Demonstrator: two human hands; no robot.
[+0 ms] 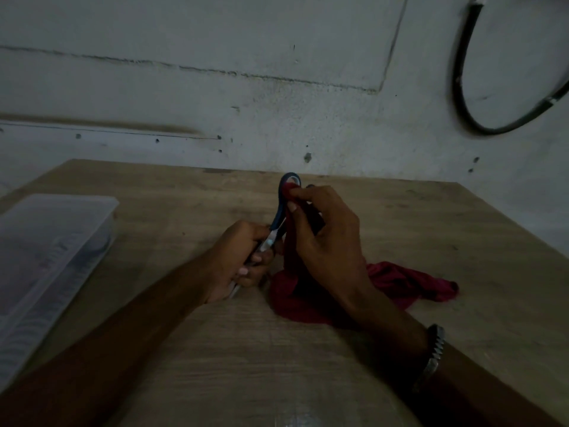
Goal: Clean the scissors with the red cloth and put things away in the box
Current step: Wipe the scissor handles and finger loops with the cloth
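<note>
Head view: left hand (243, 257) grips half-hidden scissors (278, 217) blades; right hand (326, 235) pinches red cloth (397, 282) on handle.

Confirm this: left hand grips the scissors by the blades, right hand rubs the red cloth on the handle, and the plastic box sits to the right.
Wrong on one point: the head view shows the plastic box to the left. The left hand grips the scissors by the blades; the right hand rubs the red cloth on the handle.

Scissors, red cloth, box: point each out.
scissors (280, 208): head view, on the blue handle.
red cloth (409, 282): head view, on the bunched part lying on the table.
box (46, 241): head view, on its translucent lid.
</note>
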